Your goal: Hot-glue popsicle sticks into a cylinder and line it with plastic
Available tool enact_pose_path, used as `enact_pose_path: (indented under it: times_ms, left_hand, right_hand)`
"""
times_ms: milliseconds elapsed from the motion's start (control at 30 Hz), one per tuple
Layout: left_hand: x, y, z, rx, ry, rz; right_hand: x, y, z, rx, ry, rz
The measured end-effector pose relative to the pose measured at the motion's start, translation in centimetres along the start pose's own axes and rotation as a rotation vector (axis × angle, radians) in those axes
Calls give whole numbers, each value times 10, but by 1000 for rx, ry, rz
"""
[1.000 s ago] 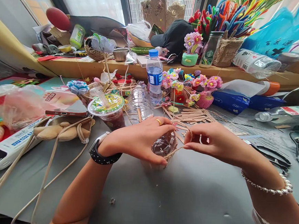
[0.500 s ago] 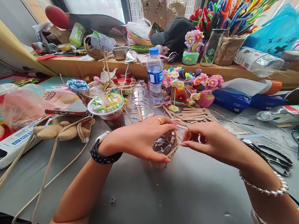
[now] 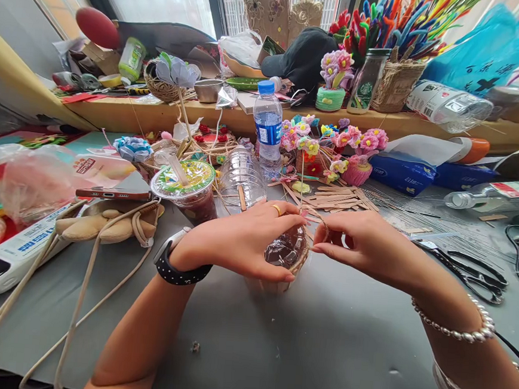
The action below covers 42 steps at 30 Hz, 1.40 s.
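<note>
A small clear plastic cup (image 3: 286,248), which looks like a cut bottle base, stands on the grey table with cord around its rim and pale strips on its side. My left hand (image 3: 240,238) grips it from the left, thumb on the near side and fingers over the far side. Just right of the rim, my right hand (image 3: 357,241) pinches a thin brown twine (image 3: 324,228) between thumb and fingertips. The twine runs back toward the far side of the cup. My left hand hides part of the cup.
Behind the hands lie wooden sticks (image 3: 342,198), a clear bottle (image 3: 243,175) and a capped water bottle (image 3: 268,129). A lidded drink cup (image 3: 186,186) and a corded bag (image 3: 104,227) are left. Scissors (image 3: 473,271) and thin wires (image 3: 415,210) lie right.
My right hand has shifted very slightly left with the twine, close beside the rim. My left hand keeps its hold on the cup.
</note>
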<state>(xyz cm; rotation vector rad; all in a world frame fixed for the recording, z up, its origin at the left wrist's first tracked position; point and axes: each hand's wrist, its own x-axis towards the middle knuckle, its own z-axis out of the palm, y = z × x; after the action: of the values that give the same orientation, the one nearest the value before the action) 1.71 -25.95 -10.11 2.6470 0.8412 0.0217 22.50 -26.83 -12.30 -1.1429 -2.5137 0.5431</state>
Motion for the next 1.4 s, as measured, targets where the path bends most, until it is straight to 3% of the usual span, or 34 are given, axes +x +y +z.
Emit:
enact_pose_path:
  times_ms: [933, 1400]
  left_hand:
    - [1, 1, 0, 25, -24, -21]
    - [0, 1, 1, 56, -13, -7]
  right_hand:
    - [-1, 3, -2, 77, 12, 43]
    - [1, 3, 2, -11, 45, 18]
